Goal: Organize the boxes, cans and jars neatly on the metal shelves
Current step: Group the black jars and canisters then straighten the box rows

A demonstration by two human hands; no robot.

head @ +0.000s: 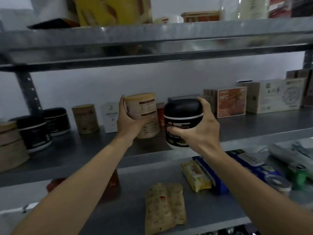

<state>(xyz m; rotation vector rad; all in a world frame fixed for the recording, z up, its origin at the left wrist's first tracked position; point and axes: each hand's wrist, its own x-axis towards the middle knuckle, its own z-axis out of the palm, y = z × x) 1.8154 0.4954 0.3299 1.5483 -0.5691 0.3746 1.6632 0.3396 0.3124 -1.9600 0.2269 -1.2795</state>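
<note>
My left hand [129, 122] grips a tall beige can [144, 114] with a brown label, held slightly tilted just above the middle metal shelf [254, 131]. My right hand [201, 128] grips a black jar [182, 122] with a domed lid and a white base, held beside the can over the shelf's front. Two more black jars [36, 133] stand at the left of this shelf, with a beige can [85, 118] and a white box [111, 116] behind.
An orange box [231, 101] and pale boxes [274, 95] stand at the right of the middle shelf. A wide beige tub [10, 145] sits far left. The lower shelf [220, 209] holds snack packets [165, 206], wipes [196, 175], a blue pack and cans. The top shelf [152, 36] carries boxes.
</note>
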